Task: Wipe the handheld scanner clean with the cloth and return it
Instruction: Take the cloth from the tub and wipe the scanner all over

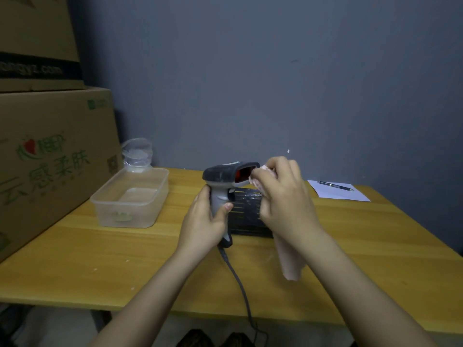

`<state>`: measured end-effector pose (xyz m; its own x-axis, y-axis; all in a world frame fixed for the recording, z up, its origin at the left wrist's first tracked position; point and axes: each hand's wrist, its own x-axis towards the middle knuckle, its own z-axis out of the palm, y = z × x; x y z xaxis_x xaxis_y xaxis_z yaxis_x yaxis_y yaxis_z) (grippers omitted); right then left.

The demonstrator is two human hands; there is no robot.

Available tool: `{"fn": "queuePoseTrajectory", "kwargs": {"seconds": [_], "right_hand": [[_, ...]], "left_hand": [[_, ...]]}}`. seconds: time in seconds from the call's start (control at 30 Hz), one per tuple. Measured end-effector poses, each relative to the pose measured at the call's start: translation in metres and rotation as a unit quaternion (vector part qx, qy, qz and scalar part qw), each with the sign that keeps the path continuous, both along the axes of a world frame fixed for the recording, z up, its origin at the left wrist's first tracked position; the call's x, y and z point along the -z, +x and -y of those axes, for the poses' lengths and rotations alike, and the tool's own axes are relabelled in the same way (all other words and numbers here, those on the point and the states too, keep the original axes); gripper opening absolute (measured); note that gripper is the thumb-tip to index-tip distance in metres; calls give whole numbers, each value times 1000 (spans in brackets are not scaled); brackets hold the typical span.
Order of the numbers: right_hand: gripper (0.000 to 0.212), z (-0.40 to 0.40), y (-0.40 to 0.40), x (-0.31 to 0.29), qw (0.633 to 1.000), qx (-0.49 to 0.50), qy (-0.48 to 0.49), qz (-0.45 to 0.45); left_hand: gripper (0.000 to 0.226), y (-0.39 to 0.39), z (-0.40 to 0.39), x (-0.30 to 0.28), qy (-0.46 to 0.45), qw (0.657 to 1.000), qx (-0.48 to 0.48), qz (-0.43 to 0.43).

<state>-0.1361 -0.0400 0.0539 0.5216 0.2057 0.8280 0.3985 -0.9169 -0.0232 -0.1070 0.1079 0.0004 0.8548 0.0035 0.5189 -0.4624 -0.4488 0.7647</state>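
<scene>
The handheld scanner is dark grey on top with a light grey grip and a red window facing right. My left hand is wrapped around its grip, holding it upright above the wooden table. My right hand holds a pale pink cloth, bunched at the fingertips and pressed against the scanner's red window. The rest of the cloth hangs down below my right wrist. The scanner's grey cable runs down off the table's front edge.
A black box lies on the table behind my hands. A clear plastic tub stands at the left, with a crumpled plastic bag behind it. Stacked cardboard boxes fill the left. A paper sheet with a pen lies at far right.
</scene>
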Motion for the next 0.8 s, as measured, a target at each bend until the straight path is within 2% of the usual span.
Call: {"fn": "queuePoseTrajectory", "kwargs": {"seconds": [0.1, 0.3, 0.37, 0.47, 0.53, 0.6, 0.63, 0.73, 0.8], "right_hand": [[40, -1, -2, 2, 994, -66, 73, -52], [23, -12, -13, 3, 948, -173, 232, -136], [17, -17, -15, 3, 920, -192, 312, -139], [25, -21, -13, 2, 863, -225, 436, -123], [31, -22, -9, 3, 856, -227, 455, -91], [31, -25, -7, 5, 871, -227, 432, -61], [31, -26, -6, 7, 893, -218, 392, -34], [28, -21, 3, 11, 967, -147, 190, 88], [26, -14, 8, 11, 985, -71, 85, 131]], "left_hand": [[29, 1, -1, 0, 8, 1000, -1, 5], [32, -1, -1, 0, 43, 999, -11, 22], [32, -2, -1, -1, 53, 998, -20, 23], [31, -2, -3, 2, 68, 997, -21, 31], [31, -3, -5, 5, 70, 997, -6, 33], [29, -5, -5, 9, 62, 998, 9, 21], [28, -5, -5, 10, 55, 998, 14, 16], [22, -3, -6, 11, 26, 999, 26, -7], [20, -2, -7, 9, -8, 999, 36, -38]]}}
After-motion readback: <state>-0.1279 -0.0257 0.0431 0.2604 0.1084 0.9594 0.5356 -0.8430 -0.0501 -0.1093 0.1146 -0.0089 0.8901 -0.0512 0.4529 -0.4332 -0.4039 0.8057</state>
